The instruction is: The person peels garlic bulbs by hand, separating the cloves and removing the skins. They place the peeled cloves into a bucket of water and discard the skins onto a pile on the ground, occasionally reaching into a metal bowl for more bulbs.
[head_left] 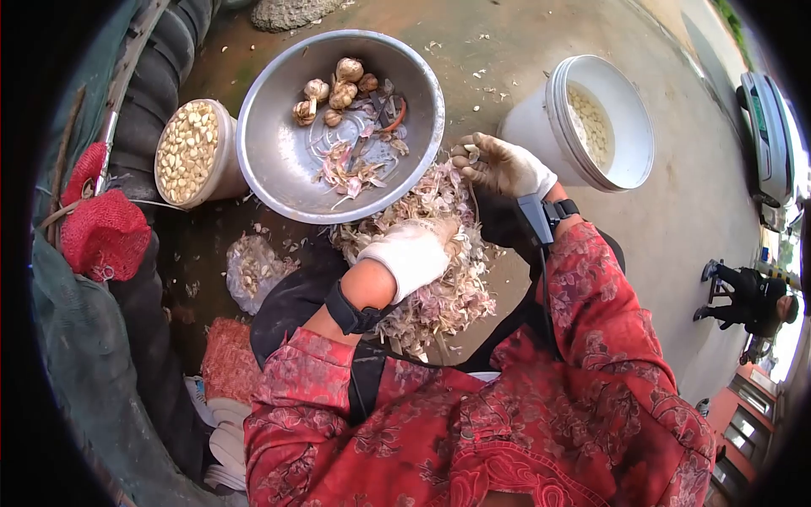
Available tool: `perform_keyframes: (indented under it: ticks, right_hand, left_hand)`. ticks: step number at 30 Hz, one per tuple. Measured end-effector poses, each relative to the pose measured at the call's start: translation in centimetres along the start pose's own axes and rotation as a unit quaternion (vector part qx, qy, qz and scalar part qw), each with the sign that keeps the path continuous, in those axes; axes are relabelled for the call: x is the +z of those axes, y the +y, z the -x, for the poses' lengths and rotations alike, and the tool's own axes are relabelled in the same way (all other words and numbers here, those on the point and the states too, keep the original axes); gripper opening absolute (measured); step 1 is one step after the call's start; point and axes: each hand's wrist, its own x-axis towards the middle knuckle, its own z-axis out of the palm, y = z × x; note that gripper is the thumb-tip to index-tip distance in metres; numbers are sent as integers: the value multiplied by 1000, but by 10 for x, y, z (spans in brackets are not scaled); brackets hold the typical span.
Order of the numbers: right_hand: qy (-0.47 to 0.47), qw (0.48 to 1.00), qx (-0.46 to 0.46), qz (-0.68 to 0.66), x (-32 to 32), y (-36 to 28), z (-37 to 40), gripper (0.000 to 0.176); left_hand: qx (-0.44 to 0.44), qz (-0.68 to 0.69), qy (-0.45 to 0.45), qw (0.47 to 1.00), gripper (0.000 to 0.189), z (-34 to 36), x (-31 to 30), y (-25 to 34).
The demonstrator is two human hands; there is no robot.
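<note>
My right hand (504, 165), in a soiled white glove, has its fingers curled beside the metal basin's right rim. A pale garlic clove (472, 153) shows at its fingertips. My left hand (420, 248), also in a white glove, is over a heap of garlic skins (456, 291) between my legs; its fingers are mostly hidden, so what they hold does not show. Beyond the heap, the wide metal basin (283, 182) contains several whole garlic bulbs (341, 95), loose skins and a dark tool with an orange part (394, 117).
Peeled cloves fill a bucket (221, 165) left of the basin. A white bucket (541, 118) at right holds cloves too. A plastic bag (253, 272) and red mesh bags (106, 232) lie at left. A person (752, 300) and a car (767, 139) are far right.
</note>
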Motion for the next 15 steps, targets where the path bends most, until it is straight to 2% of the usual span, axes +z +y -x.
perform_keyframes:
  ticks: [1,3,5,10,11,12,14,15]
  right_hand:
    - [-32,999,-24,8,2,1,4,34]
    - [-4,999,-29,23,11,-3,15,34]
    - [51,997,-39,44,31,-12,31,35]
    - [44,992,-113,26,16,-51,68,27]
    - [68,985,-153,34,7,-62,76,25]
    - [93,976,-194,41,-4,-74,84,22]
    - [181,954,-231,-60,-31,-98,101,18]
    - [267,931,-248,-5,-48,-107,106,16]
  left_hand:
    - [3,-1,2,1000,26,1,-3,2]
    - [-45,61,10,997,26,3,-10,8]
    - [-27,50,14,998,26,4,-7,7]
    - [-15,45,41,998,25,6,2,5]
    - [26,-42,-26,998,26,3,6,0]
    - [22,-42,-24,999,26,5,8,-1]
    - [21,-17,0,1000,28,7,9,-1]
    - [-25,27,3,999,30,9,2,4]
